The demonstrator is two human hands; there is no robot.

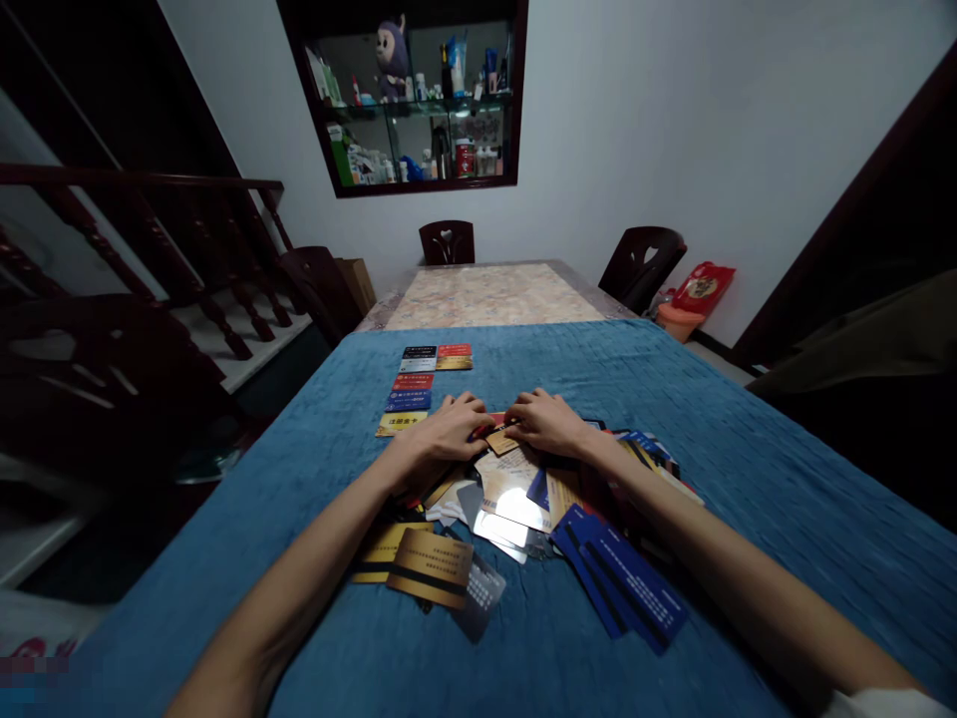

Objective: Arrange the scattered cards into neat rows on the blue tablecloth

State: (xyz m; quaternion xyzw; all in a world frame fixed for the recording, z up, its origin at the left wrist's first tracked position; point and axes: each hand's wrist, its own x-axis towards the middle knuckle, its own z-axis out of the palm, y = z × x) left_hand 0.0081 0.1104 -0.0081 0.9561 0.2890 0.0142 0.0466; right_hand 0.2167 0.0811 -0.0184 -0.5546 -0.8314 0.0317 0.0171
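Note:
On the blue cloth, both hands work at the far side of a loose heap of plastic cards. My left hand (455, 429) has curled fingers closed at the edge of a dark reddish card, mostly hidden by the fingers. From the right, my right hand (551, 424) pinches a small gold card (502, 442). Beneath lie a cream card (515, 484) and a shiny silver card (499, 531). Gold cards (431, 566) and a grey card (479, 598) spread toward me at the left. Several blue cards (635, 583) fan out under my right forearm.
Laid-out cards form a column beyond my left hand: black (420, 352), red (414, 382), blue (408, 400) and yellow (401, 424). A red-and-gold card (455, 356) sits beside its top. Dark wooden chairs (644, 264) surround the table; a patterned cover (497, 294) shows at its far end.

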